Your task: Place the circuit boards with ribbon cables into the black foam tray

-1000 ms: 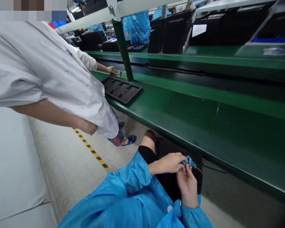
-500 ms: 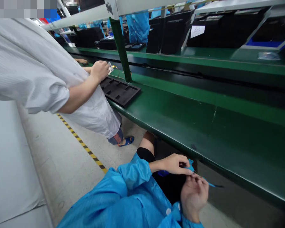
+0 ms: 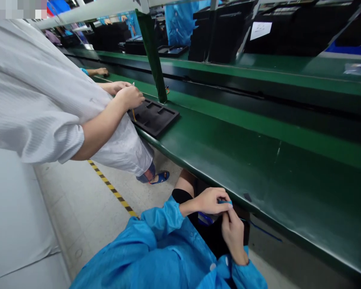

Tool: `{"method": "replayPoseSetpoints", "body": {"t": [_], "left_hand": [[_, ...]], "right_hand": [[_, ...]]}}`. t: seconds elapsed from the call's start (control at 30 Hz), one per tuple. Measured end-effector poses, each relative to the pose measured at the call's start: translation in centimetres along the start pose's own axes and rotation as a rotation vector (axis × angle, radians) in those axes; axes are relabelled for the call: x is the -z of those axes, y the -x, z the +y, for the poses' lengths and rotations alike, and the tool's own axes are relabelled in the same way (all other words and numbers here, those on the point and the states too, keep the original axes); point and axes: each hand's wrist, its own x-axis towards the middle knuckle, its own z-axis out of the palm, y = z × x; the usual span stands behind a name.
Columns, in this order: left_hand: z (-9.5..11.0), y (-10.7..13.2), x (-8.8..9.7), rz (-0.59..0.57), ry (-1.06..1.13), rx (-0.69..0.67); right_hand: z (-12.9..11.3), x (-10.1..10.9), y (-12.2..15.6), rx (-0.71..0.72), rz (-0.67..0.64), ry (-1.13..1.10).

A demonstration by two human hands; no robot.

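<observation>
Lower centre: the right hand now turns in against the left hand, whose fingers pinch a small, bright-blue strip, less exposed than before. Right-hand grip: I cannot tell. Work remains two-handed.

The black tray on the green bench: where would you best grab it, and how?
Probably pinch the black tray by its right-end rim, coming from the picture's right: it lies flat on the green bench, that rim is exposed, and a co-worker's hands are at its left end.
</observation>
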Motion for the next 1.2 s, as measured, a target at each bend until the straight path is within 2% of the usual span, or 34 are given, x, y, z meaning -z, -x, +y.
{"method": "replayPoseSetpoints", "body": {"t": [0.07,0.13,0.2,0.27,0.33,0.43,0.53,0.6,0.67,0.73,0.8,0.87,0.93,1.0,1.03,1.1,1.13,1.2], "left_hand": [[0.0,0.6,0.5,0.034,0.040,-0.043],[0.0,1.2,0.6,0.037,0.175,-0.034],[0.2,1.6,0.4,0.042,0.274,-0.017],[0.4,1.8,-0.1,0.061,0.272,-0.040],[0.8,1.9,-0.5,0.060,0.184,-0.083],[1.6,1.8,-0.8,-0.011,-0.071,-0.144],[2.9,1.4,-0.7,-0.098,-0.304,-0.210],[3.9,0.8,-0.9,-0.163,-0.408,-0.251],[4.7,0.1,-1.5,-0.251,-0.453,-0.291],[5.1,-0.8,-2.3,-0.317,-0.415,-0.306],[5.0,-1.8,-2.7,-0.309,-0.303,-0.300],[4.7,-2.8,-1.9,-0.229,-0.192,-0.362],[4.7,-4.2,0.6,-0.064,-0.140,-0.471],[5.3,-6.5,4.9,0.148,-0.179,-0.514],[5.8,-8.1,7.5,0.239,-0.228,-0.497],[7.2,-12.4,13.6,0.322,-0.432,-0.389],[7.9,-14.9,16.7,0.354,-0.559,-0.292],[9.0,-20.0,22.7,0.408,-0.824,-0.051]], "right_hand": [[-1.5,0.1,-1.3,-0.024,-0.056,-0.022],[-3.1,0.4,-2.5,-0.119,-0.071,-0.128],[-4.9,0.7,-3.5,-0.224,-0.083,-0.335],[-6.5,1.1,-4.3,-0.269,-0.082,-0.582],[-7.8,1.0,-5.0,-0.217,-0.048,-0.760],[-8.4,0.1,-6.3,-0.065,-0.048,-0.831],[-8.1,-1.1,-8.3,-0.086,-0.031,-0.829],[-8.1,-1.1,-10.2,-0.105,0.100,-0.831],[-8.4,-0.2,-12.7,-0.077,0.239,-0.889],[-9.0,1.4,-15.5,-0.095,0.265,-1.046],[-9.9,3.1,-17.8,-0.147,0.226,-1.202],[-10.6,4.5,-19.1,-0.077,0.248,-1.177],[-10.8,5.5,-19.0,0.139,0.375,-0.870],[-10.2,6.3,-18.3,0.386,0.413,-0.356],[-9.6,6.7,-17.8,0.496,0.356,-0.100],[-8.2,7.4,-17.2,0.673,0.138,0.266],[-7.6,7.7,-17.0,0.741,0.039,0.358],[-6.5,8.2,-17.0,0.825,-0.046,0.433]]}}
